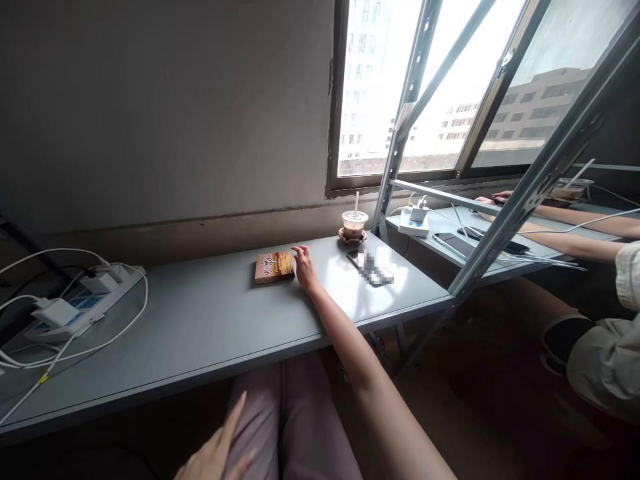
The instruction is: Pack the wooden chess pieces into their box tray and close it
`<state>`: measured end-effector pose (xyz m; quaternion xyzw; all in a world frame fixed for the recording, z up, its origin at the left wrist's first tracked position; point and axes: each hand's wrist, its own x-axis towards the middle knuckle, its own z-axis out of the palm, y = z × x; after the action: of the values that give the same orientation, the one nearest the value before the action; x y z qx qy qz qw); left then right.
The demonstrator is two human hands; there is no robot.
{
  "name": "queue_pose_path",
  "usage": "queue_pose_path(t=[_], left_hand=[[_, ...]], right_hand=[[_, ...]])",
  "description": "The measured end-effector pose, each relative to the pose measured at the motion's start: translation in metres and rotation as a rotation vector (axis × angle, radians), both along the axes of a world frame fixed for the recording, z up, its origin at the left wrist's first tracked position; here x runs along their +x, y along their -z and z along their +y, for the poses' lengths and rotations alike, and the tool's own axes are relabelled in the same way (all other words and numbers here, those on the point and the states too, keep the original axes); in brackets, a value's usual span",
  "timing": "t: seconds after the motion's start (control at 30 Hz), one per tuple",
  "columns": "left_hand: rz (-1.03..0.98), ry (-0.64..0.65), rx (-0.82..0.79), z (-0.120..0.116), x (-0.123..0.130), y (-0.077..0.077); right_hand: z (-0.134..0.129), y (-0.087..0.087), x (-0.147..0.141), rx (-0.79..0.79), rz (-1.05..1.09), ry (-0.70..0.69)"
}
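While beside box (273,267), right hand (306,270) loose

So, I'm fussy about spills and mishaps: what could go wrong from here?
The right hand, beside the box, might nudge it askew. Swinging wide, it could knock the cup and perhaps wet the phone nearby. On the left, the looped cable by the power strip could snag something slid that way.
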<state>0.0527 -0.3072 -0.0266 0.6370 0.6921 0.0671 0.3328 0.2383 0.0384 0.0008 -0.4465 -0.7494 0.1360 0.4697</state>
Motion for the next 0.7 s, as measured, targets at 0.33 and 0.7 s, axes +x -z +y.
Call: queue_pose_path(t=[0.33,0.7], left_hand=[[-0.175,-0.219,0.885,0.172,0.013,-0.047],[0.029,-0.217,1.011,0.332,-0.050,-0.019]], right_hand=[[0.010,0.010,0.001,-0.061,0.085,-0.050],[0.009,0.004,0.000,-0.048,0.100,-0.024]])
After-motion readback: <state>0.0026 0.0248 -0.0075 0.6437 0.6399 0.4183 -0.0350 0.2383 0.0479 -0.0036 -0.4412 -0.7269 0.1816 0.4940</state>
